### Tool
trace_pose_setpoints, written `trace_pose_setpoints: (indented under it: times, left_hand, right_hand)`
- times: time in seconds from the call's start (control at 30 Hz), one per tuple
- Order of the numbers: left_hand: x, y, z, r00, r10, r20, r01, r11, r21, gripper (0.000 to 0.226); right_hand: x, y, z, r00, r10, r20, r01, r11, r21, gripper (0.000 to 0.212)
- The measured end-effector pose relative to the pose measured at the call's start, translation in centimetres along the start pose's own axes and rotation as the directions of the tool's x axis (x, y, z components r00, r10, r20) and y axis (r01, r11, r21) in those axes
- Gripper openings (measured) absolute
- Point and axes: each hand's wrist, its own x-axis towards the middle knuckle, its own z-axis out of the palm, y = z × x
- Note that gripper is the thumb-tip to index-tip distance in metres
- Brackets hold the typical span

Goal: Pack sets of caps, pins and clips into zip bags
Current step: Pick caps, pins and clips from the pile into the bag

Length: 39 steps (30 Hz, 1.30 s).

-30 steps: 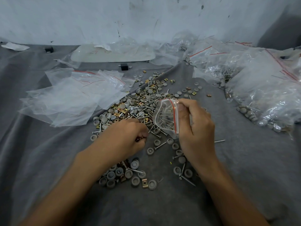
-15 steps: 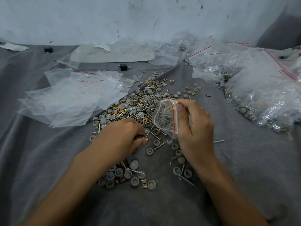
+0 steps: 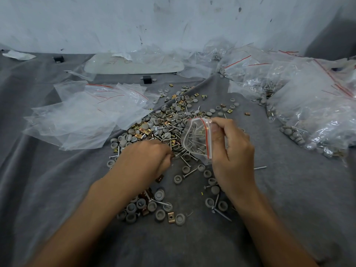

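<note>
Grey cloth [image 3: 57,199]; right hand [image 3: 233,157] pinches zip bag [image 3: 194,139] above pile [image 3: 165,122].

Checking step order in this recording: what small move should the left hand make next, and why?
Probably the left hand should bring what it picks to the mouth of the zip bag. Its fingers are curled down in the loose pile, and the right hand holds the bag, pins already inside, beside it.

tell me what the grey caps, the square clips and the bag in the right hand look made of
Caps: probably moulded plastic or rubber; matt grey, hollow, with soft rounded rims.
Clips: thin sheet metal, seemingly plated; shiny brass-yellow, with a punched square centre hole.
Zip bag pinched by the right hand: thin clear plastic film; glossy and creased, with a red seal strip.
</note>
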Motion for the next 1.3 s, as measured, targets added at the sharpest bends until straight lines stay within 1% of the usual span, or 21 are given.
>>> trace_pose_setpoints:
  times: [0.1, 0.2, 0.27, 0.33, 0.43, 0.57, 0.63, 0.7, 0.77, 0.9, 0.97, 1.03, 1.17, 1.3]
  left_hand:
    - [0.1, -0.2, 0.4, 0.998, -0.041, -0.038, 0.037, 0.993, -0.111, 0.027]
    - [0.2, -0.2, 0.3, 0.983, -0.104, -0.150, 0.058, 0.957, -0.284, 0.023]
    - [0.3, 0.0, 0.1, 0.971, -0.137, -0.197, 0.052, 0.921, -0.385, 0.017]
    - [0.3, 0.2, -0.1, 0.965, -0.154, -0.210, 0.041, 0.886, -0.462, 0.015]
    - [0.3, 0.2, -0.2, 0.966, -0.176, -0.190, 0.047, 0.840, -0.541, 0.021]
    - [0.4, 0.2, -0.4, 0.961, -0.211, -0.179, 0.032, 0.728, -0.685, 0.025]
    - [0.4, 0.2, -0.5, 0.955, -0.225, -0.193, 0.000, 0.653, -0.757, 0.027]
    - [0.5, 0.4, -0.7, 0.959, -0.209, -0.190, -0.037, 0.576, -0.817, 0.029]
    - [0.5, 0.5, -0.6, 0.970, -0.169, -0.176, -0.055, 0.552, -0.832, 0.028]
    - [0.4, 1.0, -0.1, 0.980, -0.122, -0.158, -0.060, 0.573, -0.817, 0.023]
    - [0.3, 1.3, -0.1, 0.984, -0.105, -0.147, -0.064, 0.558, -0.827, 0.023]
    - [0.3, 1.4, 0.0, 0.985, -0.105, -0.134, -0.057, 0.539, -0.841, 0.024]
    - [0.3, 1.4, 0.1, 0.987, -0.120, -0.111, -0.029, 0.543, -0.839, 0.024]
    - [0.5, 1.2, 0.1, 0.979, -0.146, -0.141, -0.042, 0.536, -0.843, 0.026]
  right_hand:
    - [0.0, 0.0, 0.0, 1.000, 0.006, 0.006, -0.006, 1.000, -0.005, 0.017]
    - [0.0, 0.0, 0.0, 1.000, 0.005, 0.006, -0.005, 1.000, -0.006, 0.017]
    - [0.1, -0.1, -0.1, 1.000, 0.006, 0.011, -0.006, 1.000, -0.007, 0.017]
    - [0.1, -0.2, -0.1, 1.000, 0.003, 0.011, -0.003, 1.000, -0.006, 0.017]
    - [0.1, -0.2, -0.1, 1.000, 0.008, 0.012, -0.008, 1.000, 0.001, 0.018]
    - [0.0, -0.3, -0.2, 1.000, 0.017, 0.023, -0.017, 1.000, 0.001, 0.019]
    - [0.1, -0.4, -0.2, 1.000, 0.018, 0.018, -0.018, 1.000, -0.002, 0.019]
    - [0.1, -0.4, -0.1, 1.000, 0.019, 0.019, -0.019, 1.000, 0.000, 0.018]
    - [0.0, -0.5, -0.1, 1.000, 0.021, 0.021, -0.021, 1.000, 0.002, 0.018]
    - [0.0, -0.5, -0.1, 1.000, 0.013, 0.015, -0.013, 1.000, -0.007, 0.018]
    - [0.0, -0.6, 0.0, 1.000, 0.011, 0.022, -0.011, 1.000, -0.010, 0.018]
    - [0.0, -0.6, 0.0, 1.000, 0.012, 0.029, -0.011, 1.000, -0.011, 0.018]
    - [-0.1, -0.7, -0.1, 0.999, 0.011, 0.032, -0.010, 1.000, -0.007, 0.018]
    - [-0.1, -0.7, -0.2, 0.999, 0.019, 0.040, -0.019, 1.000, -0.003, 0.019]
